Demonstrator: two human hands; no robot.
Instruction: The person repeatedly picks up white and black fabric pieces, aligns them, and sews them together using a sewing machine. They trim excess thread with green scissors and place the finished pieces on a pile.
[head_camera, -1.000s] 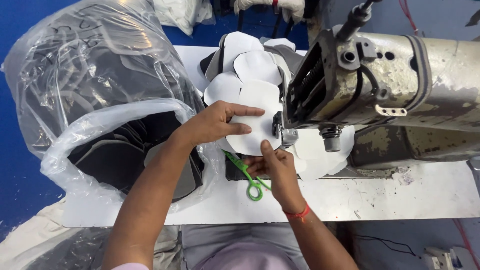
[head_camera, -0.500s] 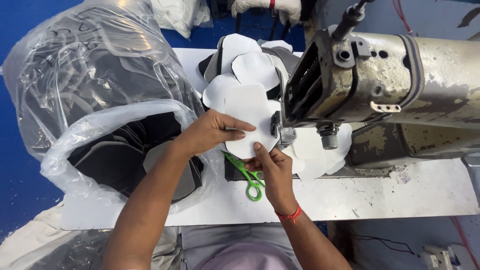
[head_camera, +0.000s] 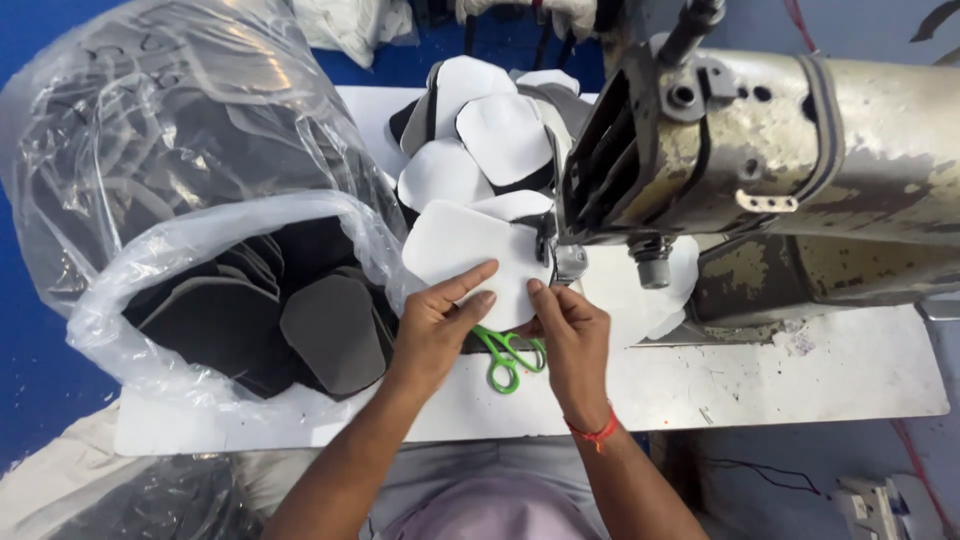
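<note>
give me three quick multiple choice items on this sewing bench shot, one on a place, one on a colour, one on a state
1. Where do the scissors lie?
A. on the white table, between the two hands
B. inside the plastic bag
C. on top of the sewing machine

2. What colour are the scissor handles?
A. red
B. green
C. black

3. How is the clear plastic bag of dark pieces?
A. tied shut
B. open at the mouth
C. lying flat and empty

Answers: 1 A, the handles show between the left hand and the right hand; 2 B, the loops are bright green; 3 B, its rim gapes and dark grey pieces show inside.
</note>
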